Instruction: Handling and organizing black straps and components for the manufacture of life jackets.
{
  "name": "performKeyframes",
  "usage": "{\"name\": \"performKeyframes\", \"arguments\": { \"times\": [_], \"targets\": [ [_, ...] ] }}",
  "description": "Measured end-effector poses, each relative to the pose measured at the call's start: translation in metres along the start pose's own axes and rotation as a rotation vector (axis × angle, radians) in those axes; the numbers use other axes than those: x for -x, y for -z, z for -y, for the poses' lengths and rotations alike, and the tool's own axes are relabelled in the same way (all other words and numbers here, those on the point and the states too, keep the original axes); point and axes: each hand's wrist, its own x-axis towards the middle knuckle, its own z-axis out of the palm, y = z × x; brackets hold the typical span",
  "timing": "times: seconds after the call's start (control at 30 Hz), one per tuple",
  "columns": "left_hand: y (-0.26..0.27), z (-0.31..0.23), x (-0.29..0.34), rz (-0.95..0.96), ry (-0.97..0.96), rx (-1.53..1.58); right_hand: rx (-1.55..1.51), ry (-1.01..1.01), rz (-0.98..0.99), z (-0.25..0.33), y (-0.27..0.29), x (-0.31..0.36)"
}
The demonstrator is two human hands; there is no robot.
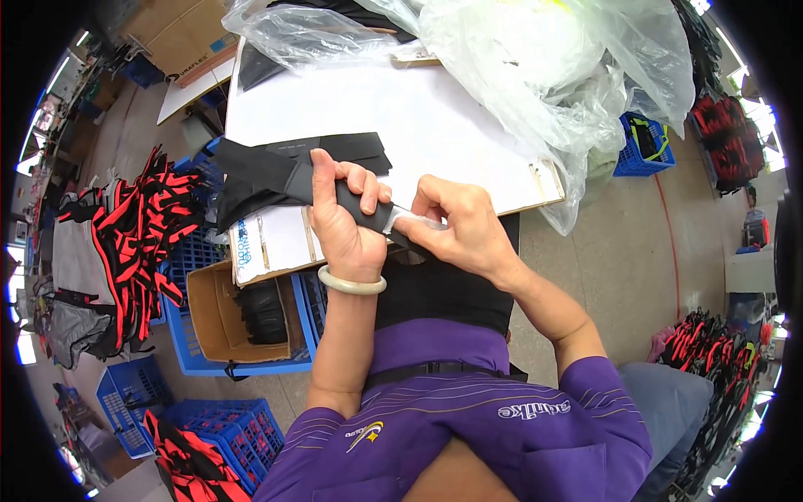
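Note:
My left hand (pixel 341 222) is closed around a black fabric strap (pixel 362 211), with the thumb pointing up. At the strap's right end, a piece of clear plastic film (pixel 408 219) sticks out. My right hand (pixel 462 224) pinches that film between thumb and fingers, just beside the left hand. Both hands are over the near edge of a white-topped table (pixel 322 96). More flat black straps (pixel 251 171) lie crossed on the table to the left of my left hand, and some pass under it.
Large clear plastic bags (pixel 519 92) cover the table's far right and hang over its edge. Below its left side, a cardboard box (pixel 209 305) with black pieces sits in a blue crate (pixel 178 339). Red-and-black straps (pixel 138 230) hang at left. A blue basket (pixel 644 159) stands at right.

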Motion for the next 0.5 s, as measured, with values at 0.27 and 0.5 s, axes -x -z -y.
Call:
{"name": "performKeyframes", "arguments": {
  "times": [0.27,0.5],
  "targets": [
    [-0.006,0.009,0.005,0.043,-0.032,-0.067,-0.025,-0.001,-0.02,-0.002,-0.004,0.005],
    [0.007,-0.005,-0.008,-0.009,0.046,0.07,-0.254,-0.116,0.11,-0.009,0.013,0.009]
  ]
}}
